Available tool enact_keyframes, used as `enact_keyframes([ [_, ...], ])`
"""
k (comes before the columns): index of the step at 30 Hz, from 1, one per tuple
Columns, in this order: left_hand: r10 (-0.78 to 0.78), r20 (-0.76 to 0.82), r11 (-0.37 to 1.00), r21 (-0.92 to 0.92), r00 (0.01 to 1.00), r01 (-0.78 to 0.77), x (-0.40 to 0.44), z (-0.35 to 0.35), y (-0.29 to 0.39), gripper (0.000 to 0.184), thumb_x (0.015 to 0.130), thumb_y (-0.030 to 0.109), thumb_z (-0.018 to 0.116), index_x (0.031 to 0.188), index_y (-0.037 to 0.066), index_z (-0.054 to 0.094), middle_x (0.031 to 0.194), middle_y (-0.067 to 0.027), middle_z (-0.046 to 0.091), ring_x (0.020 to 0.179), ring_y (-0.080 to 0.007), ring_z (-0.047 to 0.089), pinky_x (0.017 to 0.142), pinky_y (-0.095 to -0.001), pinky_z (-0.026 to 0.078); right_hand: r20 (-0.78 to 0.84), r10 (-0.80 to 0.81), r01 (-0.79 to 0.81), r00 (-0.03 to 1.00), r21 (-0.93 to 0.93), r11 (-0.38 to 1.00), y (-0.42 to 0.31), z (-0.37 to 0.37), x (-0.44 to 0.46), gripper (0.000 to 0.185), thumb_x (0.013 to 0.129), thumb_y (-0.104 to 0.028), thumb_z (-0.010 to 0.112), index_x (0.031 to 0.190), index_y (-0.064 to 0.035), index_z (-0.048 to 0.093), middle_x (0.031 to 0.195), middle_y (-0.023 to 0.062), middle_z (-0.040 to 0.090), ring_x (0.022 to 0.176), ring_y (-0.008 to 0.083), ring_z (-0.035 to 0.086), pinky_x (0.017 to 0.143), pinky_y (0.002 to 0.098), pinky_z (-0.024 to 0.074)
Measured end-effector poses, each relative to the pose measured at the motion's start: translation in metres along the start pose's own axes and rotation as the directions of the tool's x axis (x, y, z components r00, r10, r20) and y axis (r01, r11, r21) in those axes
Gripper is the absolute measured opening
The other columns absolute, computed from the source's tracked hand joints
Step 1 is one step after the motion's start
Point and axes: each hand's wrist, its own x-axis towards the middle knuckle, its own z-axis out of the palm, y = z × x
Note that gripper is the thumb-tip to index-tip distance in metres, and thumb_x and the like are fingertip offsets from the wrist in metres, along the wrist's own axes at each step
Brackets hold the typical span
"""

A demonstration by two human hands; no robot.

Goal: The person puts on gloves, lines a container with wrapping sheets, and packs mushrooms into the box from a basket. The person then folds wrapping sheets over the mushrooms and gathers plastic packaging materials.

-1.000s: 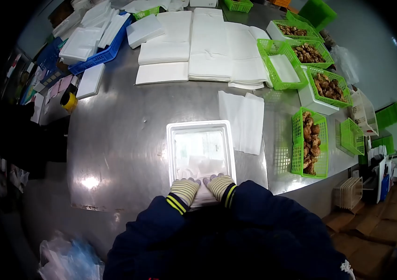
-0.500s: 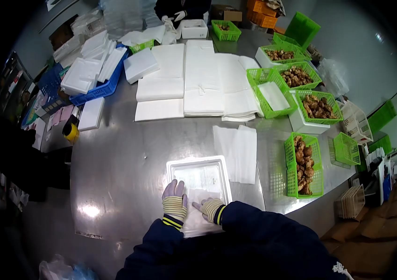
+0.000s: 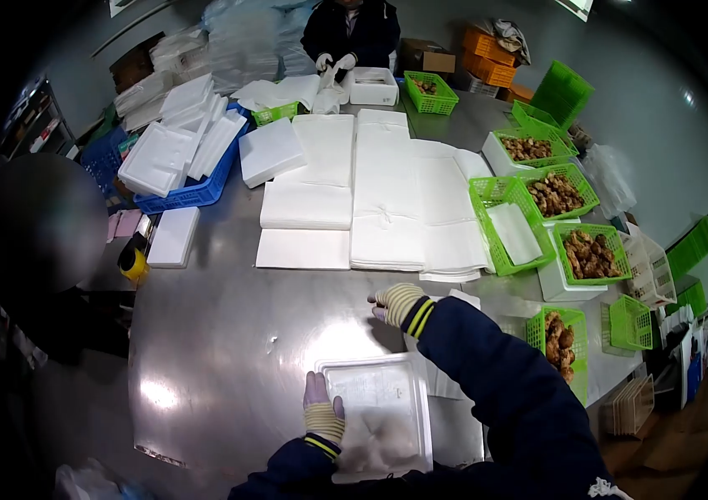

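Observation:
A white foam box stands at the near edge of the steel table, with thin translucent sheeting inside it. My left hand, in a striped glove, rests at the box's left rim with its fingers apart. Beyond the box, my right hand reaches over the table, its fingers partly bent; whether anything is between them is too small to tell. White paper sheets lie right of the box, partly under my right sleeve. Large stacks of white paper lie farther back.
Green baskets of brown mushrooms line the right side. A blue crate holds white foam lids at the back left. A co-worker stands behind a white box at the far end. Another dark figure is at the left.
My right hand has moved out of the box, forward over the table. My left hand has shifted to the left rim. The view has tilted up, showing more of the co-worker.

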Motion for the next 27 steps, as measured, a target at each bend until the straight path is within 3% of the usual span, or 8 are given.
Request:
enact_keyframes([
  [7, 0.012, -0.030, 1.000, -0.028, 0.999, -0.013, 0.002, -0.010, 0.010, 0.049, 0.084, 0.011, 0.044, 0.127, -0.008, 0.032, 0.127, -0.0341, 0.034, 0.110, -0.0474, 0.043, 0.091, -0.0497, 0.040, -0.246, 0.271, -0.176, 0.931, 0.348, 0.921, 0.041, 0.002, 0.164, 0.082, 0.070, -0.027, 0.070, 0.137, -0.0073, 0.026, 0.118, 0.0227, 0.052, 0.111, 0.0351, 0.050, 0.093, 0.0377, 0.0418],
  [13, -0.087, 0.043, 0.996, -0.029, 0.995, 0.088, -0.005, -0.009, 0.011, 0.048, 0.091, 0.020, 0.040, 0.132, -0.005, 0.034, 0.133, -0.0279, 0.034, 0.121, -0.0435, 0.036, 0.098, -0.0465, 0.035, -0.095, 0.635, -0.201, 0.766, 0.904, 0.378, 0.089, 0.018, 0.281, 0.107, 0.062, -0.022, 0.078, 0.140, -0.0054, 0.007, 0.127, 0.0229, 0.044, 0.110, 0.0235, 0.050, 0.094, 0.0283, 0.0407],
  [17, -0.064, -0.016, 0.997, -0.048, 0.998, 0.063, -0.017, 0.006, -0.001, 0.047, 0.091, 0.021, 0.041, 0.130, -0.005, 0.036, 0.130, -0.0300, 0.036, 0.116, -0.0462, 0.040, 0.095, -0.0475, 0.038, -0.062, 0.716, -0.258, 0.695, 0.908, 0.329, 0.107, 0.015, 0.306, 0.101, 0.061, -0.023, 0.079, 0.137, 0.0033, 0.018, 0.125, 0.0220, 0.047, 0.113, 0.0251, 0.051, 0.093, 0.0294, 0.0414],
  [20, -0.090, 0.026, 0.995, -0.046, 0.996, 0.091, -0.023, 0.007, -0.008, 0.046, 0.090, 0.019, 0.043, 0.129, -0.005, 0.038, 0.129, -0.0302, 0.037, 0.116, -0.0454, 0.040, 0.095, -0.0473, 0.038, -0.077, 0.484, -0.108, 0.872, 0.933, 0.343, 0.107, 0.011, 0.289, 0.061, 0.063, -0.019, 0.076, 0.114, 0.0059, 0.051, 0.097, 0.0157, 0.063, 0.084, 0.0229, 0.061, 0.077, 0.0292, 0.0486],
  [22, -0.112, 0.062, 0.992, -0.053, 0.992, 0.115, -0.017, -0.001, -0.002, 0.045, 0.089, 0.018, 0.044, 0.128, -0.005, 0.038, 0.129, -0.0298, 0.038, 0.116, -0.0445, 0.041, 0.095, -0.0473, 0.038, -0.282, 0.243, 0.146, 0.928, 0.875, 0.461, 0.105, 0.026, 0.269, 0.045, 0.063, -0.012, 0.072, 0.103, 0.0019, 0.058, 0.099, 0.0141, 0.061, 0.088, 0.0224, 0.059, 0.078, 0.0284, 0.0472],
  [24, -0.094, 0.058, 0.994, -0.050, 0.994, 0.097, -0.019, 0.001, -0.003, 0.046, 0.090, 0.018, 0.043, 0.129, -0.005, 0.038, 0.129, -0.0299, 0.037, 0.116, -0.0446, 0.041, 0.095, -0.0469, 0.038, -0.391, 0.088, -0.029, 0.916, 0.155, 0.987, 0.097, 0.044, 0.246, 0.038, 0.065, -0.012, 0.069, 0.102, -0.0069, 0.061, 0.116, 0.0122, 0.054, 0.109, 0.0246, 0.049, 0.092, 0.0340, 0.0396],
  [26, -0.064, 0.036, 0.997, -0.036, 0.997, 0.065, -0.013, -0.005, 0.000, 0.046, 0.090, 0.019, 0.043, 0.129, -0.004, 0.038, 0.129, -0.0299, 0.037, 0.116, -0.0446, 0.041, 0.095, -0.0467, 0.038, -0.198, -0.351, 0.239, 0.915, -0.435, 0.868, 0.069, 0.022, 0.195, 0.027, 0.072, -0.018, 0.064, 0.098, -0.0143, 0.063, 0.126, 0.0087, 0.046, 0.121, 0.0268, 0.037, 0.100, 0.0416, 0.0308],
  [27, -0.038, 0.010, 0.999, -0.024, 0.999, 0.038, -0.010, -0.005, 0.002, 0.046, 0.090, 0.020, 0.043, 0.129, -0.004, 0.037, 0.130, -0.0299, 0.037, 0.116, -0.0446, 0.041, 0.095, -0.0466, 0.038, -0.276, -0.377, 0.259, 0.884, -0.383, 0.887, 0.076, 0.036, 0.193, 0.022, 0.075, -0.023, 0.059, 0.095, -0.0155, 0.064, 0.125, 0.0072, 0.047, 0.120, 0.0284, 0.039, 0.096, 0.0457, 0.0334],
])
